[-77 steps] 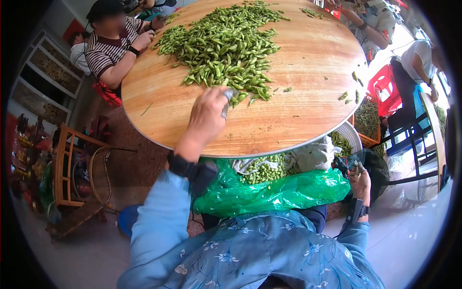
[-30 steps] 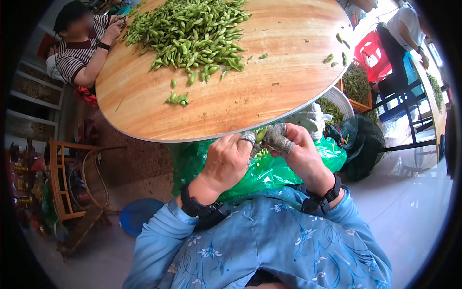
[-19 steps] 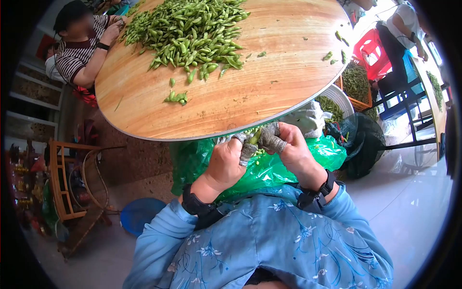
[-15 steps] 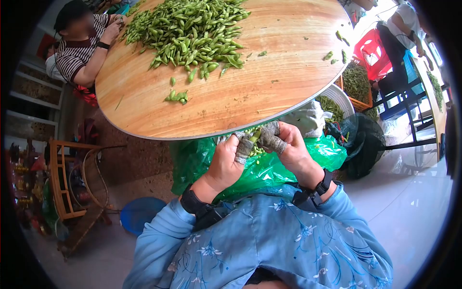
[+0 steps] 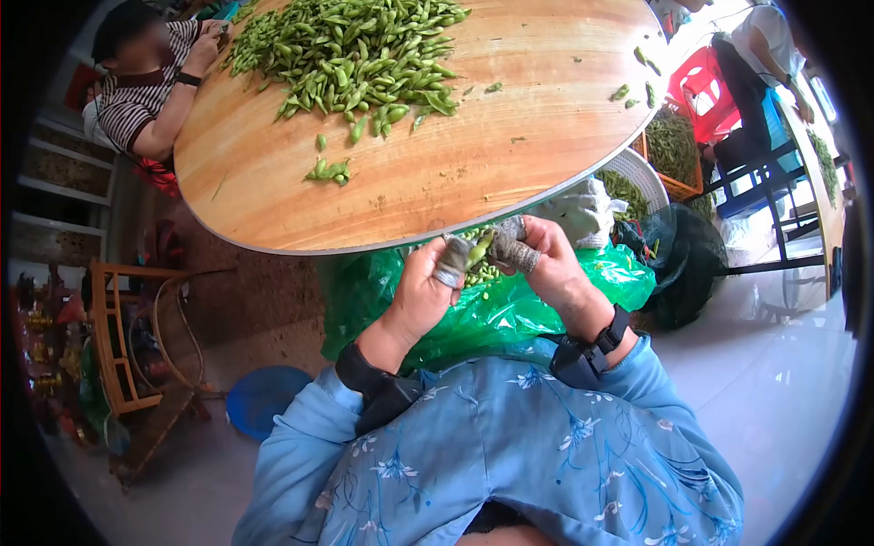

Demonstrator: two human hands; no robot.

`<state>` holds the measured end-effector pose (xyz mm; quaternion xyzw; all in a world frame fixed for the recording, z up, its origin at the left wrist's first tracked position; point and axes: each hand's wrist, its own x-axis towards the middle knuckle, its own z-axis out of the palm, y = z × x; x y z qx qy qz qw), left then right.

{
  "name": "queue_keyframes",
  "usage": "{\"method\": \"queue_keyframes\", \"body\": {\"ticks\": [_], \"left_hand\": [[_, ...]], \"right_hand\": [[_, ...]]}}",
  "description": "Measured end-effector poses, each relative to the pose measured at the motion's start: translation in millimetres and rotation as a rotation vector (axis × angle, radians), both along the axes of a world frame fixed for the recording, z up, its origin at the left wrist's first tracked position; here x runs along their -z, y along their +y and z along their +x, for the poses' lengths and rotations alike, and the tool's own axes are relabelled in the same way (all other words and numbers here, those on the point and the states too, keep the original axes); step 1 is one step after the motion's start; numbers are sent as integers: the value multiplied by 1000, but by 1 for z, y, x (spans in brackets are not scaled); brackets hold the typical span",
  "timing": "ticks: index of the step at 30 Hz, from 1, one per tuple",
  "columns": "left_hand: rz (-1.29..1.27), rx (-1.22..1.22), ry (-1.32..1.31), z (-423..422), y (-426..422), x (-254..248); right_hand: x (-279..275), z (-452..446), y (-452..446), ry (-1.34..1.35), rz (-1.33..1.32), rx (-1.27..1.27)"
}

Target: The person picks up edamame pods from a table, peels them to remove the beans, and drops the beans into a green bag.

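A green soybean pod is pinched between my two hands, just below the table edge. My left hand grips its near left side, with grey wrappings on the thumb and fingertips. My right hand, wrapped the same way, closes on the pod's other end. Under the fingers, shelled beans lie in a green plastic bag spread over my lap. A large heap of pods covers the far part of the round wooden table. A small cluster of pods sits nearer me.
Another person sits at the table's left side. A white basket of pods and an orange crate stand at right. A blue basin and a wooden chair are on the floor at left.
Both hands have shifted slightly up and apart, so more of the pod shows between them. The view has tilted a little, and the table appears higher.
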<state>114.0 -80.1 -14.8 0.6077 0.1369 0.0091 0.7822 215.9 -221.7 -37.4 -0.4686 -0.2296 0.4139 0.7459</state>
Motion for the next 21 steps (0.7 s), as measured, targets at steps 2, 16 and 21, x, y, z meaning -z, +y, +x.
{"method": "queue_keyframes", "body": {"ticks": [2, 16, 21], "left_hand": [[242, -21, -204, 4, -9, 4], [470, 42, -228, -4, 11, 6], [-407, 108, 80, -2, 11, 3]], "right_hand": [[-9, -1, -1, -21, -55, -10], [-9, -13, 3, -2, -6, 6], [1, -11, 5, -15, 86, 10]]}}
